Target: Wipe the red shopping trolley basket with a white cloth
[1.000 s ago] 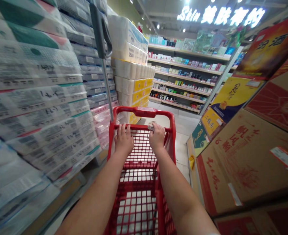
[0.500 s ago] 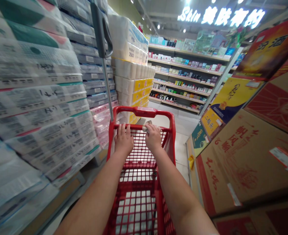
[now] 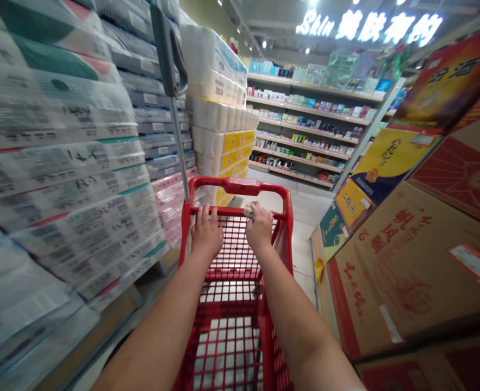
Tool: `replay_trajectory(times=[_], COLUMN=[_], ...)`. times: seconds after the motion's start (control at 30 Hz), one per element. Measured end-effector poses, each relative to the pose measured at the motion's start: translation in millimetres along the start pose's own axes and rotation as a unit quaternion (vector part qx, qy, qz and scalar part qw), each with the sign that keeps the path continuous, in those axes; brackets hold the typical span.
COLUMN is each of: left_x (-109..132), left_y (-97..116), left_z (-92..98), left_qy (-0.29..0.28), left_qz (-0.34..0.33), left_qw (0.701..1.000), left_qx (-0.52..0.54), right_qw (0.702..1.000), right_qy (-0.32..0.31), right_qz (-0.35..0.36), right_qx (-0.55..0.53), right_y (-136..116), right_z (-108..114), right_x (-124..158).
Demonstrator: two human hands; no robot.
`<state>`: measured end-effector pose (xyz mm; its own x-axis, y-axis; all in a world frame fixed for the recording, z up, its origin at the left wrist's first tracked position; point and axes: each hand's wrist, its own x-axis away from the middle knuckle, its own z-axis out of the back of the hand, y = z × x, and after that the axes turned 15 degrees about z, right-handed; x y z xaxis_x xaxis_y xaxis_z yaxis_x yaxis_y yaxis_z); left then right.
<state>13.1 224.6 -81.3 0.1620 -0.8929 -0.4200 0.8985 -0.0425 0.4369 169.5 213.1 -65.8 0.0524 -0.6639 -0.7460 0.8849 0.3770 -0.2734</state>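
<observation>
A red plastic shopping basket cart with mesh walls stands upright below me, its handle bar at the far side. My left hand rests on the crossbar and mesh at the left, fingers stretched out and slightly apart, holding nothing loose. At the right part of the same crossbar, my right hand is closed on a small crumpled whitish cloth, pressing it along the bar. Most of the cloth is hidden under the fingers. Through the mesh, pale floor shows.
Stacked paper packs rise close on the left, with toilet roll packs beyond. A grey handle on a metal pole stands left of the cart. Cardboard cartons line the right. Shelves of small goods stand ahead.
My right hand has slid slightly to the right along the crossbar with the cloth. My left hand and the cart stay where they were.
</observation>
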Motion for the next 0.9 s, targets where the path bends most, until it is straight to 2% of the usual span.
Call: replay_trajectory(times=[0.07,0.2,0.37,0.5,0.57,0.67,0.83,0.9], left_x=[0.0,-0.2,-0.7,-0.2,0.0,-0.1,-0.7,-0.6], left_y=[-0.1,-0.8,-1.4,-0.1,0.2,-0.2,-0.2,0.5], left_z=[-0.2,-0.9,-1.6,-0.7,-0.1,-0.3,-0.6,0.3], left_qy=[-0.001,0.001,-0.001,0.000,0.000,-0.003,-0.001,-0.005], left_qz=[-0.003,-0.003,-0.005,-0.003,-0.002,-0.004,-0.002,0.001], left_qw=[1.000,1.000,1.000,1.000,1.000,1.000,1.000,1.000], left_qx=[0.002,0.004,-0.001,0.000,0.000,0.002,0.003,0.001], right_qw=[1.000,0.997,1.000,0.998,0.999,1.000,0.998,0.999], right_qy=[-0.001,-0.046,0.004,-0.038,-0.032,-0.006,-0.045,-0.030], right_qz=[0.003,0.058,-0.027,0.046,0.036,-0.018,0.038,0.014], right_qx=[0.005,-0.013,-0.010,-0.027,-0.024,-0.009,-0.035,-0.031], right_y=[-0.2,-0.7,0.5,0.6,0.6,0.4,-0.7,-0.9], right_z=[0.0,1.8,5.4,4.1,3.7,4.2,4.6,4.6], right_x=[0.0,-1.2,-3.1,-2.9,-2.7,-2.8,-3.5,-3.4])
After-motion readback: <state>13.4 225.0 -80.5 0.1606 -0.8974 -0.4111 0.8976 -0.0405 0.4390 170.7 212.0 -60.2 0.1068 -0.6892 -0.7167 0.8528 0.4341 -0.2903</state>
